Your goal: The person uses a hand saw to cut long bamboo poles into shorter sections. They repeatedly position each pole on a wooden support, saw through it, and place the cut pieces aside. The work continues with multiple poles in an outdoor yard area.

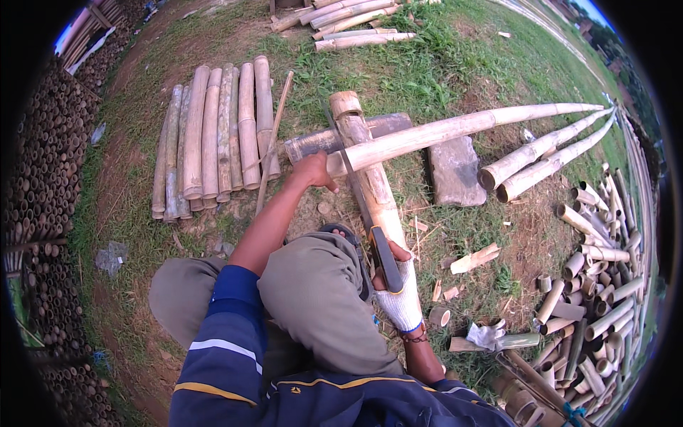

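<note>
Grass underfoot; left hand (311, 171) grips bamboo pole (455, 128); gloved right hand (398, 292) clasps saw (366, 213).

row of cut bamboo poles (213, 135), flat stone (455, 171), spare glove (486, 334), short offcuts pile (597, 285)

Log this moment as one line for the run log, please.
left hand bare, pressing long pale bamboo pole | right hand white-gloved, gripping black-handled hand saw | saw blade at the pole beside left hand | pole across thick bamboo log

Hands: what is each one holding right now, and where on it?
The right hand, gloved, grips the handsaw by its dark handle. The left hand, bare, holds the long bamboo pole at its cut end.
</note>
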Motion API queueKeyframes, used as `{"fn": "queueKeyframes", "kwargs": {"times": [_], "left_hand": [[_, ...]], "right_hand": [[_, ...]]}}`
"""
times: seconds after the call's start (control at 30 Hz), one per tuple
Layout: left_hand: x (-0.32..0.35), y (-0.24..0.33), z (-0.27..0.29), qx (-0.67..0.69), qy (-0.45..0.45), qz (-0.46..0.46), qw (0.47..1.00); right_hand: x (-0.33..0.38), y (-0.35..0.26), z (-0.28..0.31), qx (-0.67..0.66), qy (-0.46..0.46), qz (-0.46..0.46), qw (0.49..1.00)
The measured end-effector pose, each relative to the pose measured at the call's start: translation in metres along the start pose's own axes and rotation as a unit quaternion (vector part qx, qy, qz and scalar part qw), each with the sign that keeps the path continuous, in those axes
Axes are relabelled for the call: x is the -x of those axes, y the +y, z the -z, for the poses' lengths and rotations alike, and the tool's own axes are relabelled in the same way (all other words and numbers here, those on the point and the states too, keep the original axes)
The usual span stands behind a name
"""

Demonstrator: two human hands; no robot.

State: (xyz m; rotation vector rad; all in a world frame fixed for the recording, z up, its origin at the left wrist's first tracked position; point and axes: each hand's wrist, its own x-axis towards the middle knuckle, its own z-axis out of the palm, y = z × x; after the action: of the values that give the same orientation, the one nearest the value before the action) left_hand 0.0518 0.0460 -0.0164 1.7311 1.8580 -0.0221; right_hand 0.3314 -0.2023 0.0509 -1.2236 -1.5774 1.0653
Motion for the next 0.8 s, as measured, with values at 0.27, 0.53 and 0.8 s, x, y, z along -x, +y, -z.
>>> {"fn": "queueKeyframes", "kwargs": {"times": [0.27,0.53,0.8], "left_hand": [[-0.014,-0.025,-0.007,0.077,0.020,-0.019,0.997],[0.012,0.023,-0.004,-0.070,0.089,0.023,0.993],[0.016,0.026,-0.006,-0.028,0.105,0.048,0.993]], "right_hand": [[0.004,0.010,0.009,-0.159,-0.031,-0.147,0.976],[-0.004,0.014,0.013,-0.007,-0.049,-0.056,0.997],[0.057,-0.004,0.035,0.038,-0.063,-0.101,0.992]]}}
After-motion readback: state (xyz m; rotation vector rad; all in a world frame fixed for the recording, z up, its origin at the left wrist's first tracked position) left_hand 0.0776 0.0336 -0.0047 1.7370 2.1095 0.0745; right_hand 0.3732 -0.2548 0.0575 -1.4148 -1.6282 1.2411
